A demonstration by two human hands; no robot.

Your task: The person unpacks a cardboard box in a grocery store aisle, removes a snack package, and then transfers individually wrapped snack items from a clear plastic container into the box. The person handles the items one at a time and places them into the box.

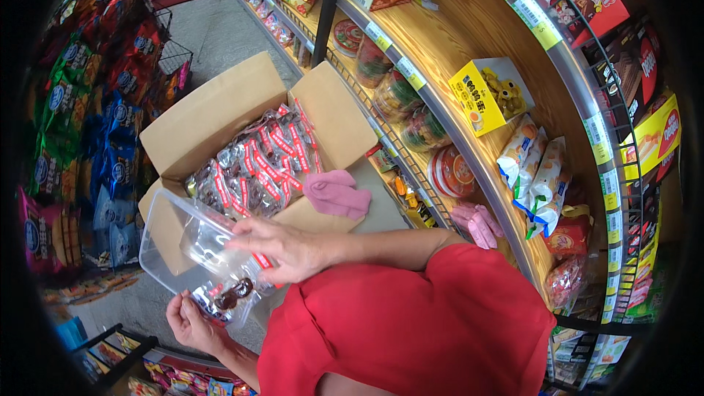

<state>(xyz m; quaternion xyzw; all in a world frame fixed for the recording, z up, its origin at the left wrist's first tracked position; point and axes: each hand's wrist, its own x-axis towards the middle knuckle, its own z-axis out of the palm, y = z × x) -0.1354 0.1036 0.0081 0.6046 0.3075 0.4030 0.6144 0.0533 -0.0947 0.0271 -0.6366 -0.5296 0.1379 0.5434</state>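
Observation:
My left hand (192, 322) pinches the near rim of a clear plastic tub (147, 250), which is tilted in front of my body. At the tub's other side, my right hand (289, 247) has a clear snack packet (262, 260) with a red strip between its thumb and fingers. Dark brown pieces in clear wrapping (234, 294) show low in the tub. Just beyond it, an open cardboard box (220, 115) holds many clear packets with red strips (264, 159). A pink cloth glove or sock (338, 192) lies over the box's flap.
Wooden shelves (440, 22) with price tags curve along the right, bearing a yellow snack box (473, 102), white bags (536, 176) and jars (412, 115). Bagged snacks (118, 121) hang at left. Beyond the box is a grey floor (231, 27); a black rack (118, 352) stands lower left.

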